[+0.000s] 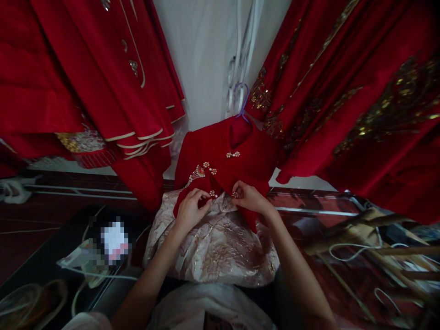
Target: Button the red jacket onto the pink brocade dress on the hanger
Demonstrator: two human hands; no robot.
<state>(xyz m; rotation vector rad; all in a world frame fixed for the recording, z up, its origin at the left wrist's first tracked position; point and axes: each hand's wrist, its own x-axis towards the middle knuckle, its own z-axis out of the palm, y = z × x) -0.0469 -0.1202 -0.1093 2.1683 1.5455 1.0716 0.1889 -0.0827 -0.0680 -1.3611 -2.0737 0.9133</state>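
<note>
A small red jacket [240,156] with pearl knot buttons and a tassel hangs on a hanger above a pale gold-patterned skirt [216,247]. My left hand [190,208] pinches the jacket's lower front edge beside a pearl button [213,194]. My right hand [249,197] pinches the other side of the same front edge, fingers closed on the fabric at a button. Both hands sit close together at the jacket's hem.
Long red embroidered gowns hang at the left [85,82] and right [360,105]. A white wall [206,55] with white hangers is behind. White cables and a blurred item [113,243] lie on the dark floor at the left; wooden sticks [378,247] at the right.
</note>
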